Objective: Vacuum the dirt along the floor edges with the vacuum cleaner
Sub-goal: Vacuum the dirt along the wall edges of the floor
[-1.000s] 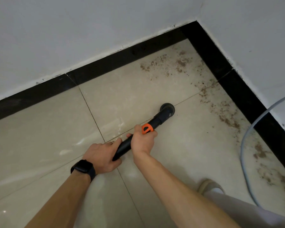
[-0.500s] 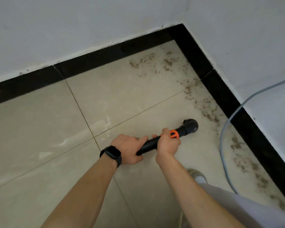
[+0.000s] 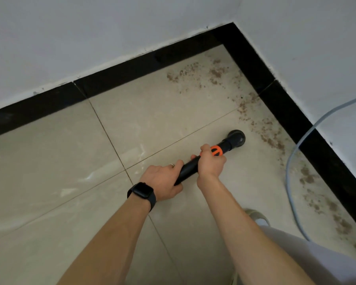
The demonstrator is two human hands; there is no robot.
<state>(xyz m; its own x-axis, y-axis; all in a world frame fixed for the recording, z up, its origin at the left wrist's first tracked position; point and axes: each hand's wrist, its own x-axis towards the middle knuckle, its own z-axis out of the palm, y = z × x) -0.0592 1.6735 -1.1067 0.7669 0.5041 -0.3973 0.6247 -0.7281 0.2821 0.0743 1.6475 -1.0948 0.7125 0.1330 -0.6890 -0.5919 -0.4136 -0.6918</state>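
head view: both hands, left hand (image 3: pixel 162 182) and right hand (image 3: pixel 211 162), wrapped round vacuum wand (image 3: pixel 190 167); nozzle (image 3: pixel 235 137) on floor (image 3: pixel 49 171), dirt (image 3: pixel 273 138) at its 3 o'clock.

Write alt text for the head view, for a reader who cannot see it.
The left hand and the right hand grip a black vacuum wand whose round nozzle sits on beige tile beside brown dirt scattered along the black baseboard near a room corner. A pale cable trails across the floor at right.
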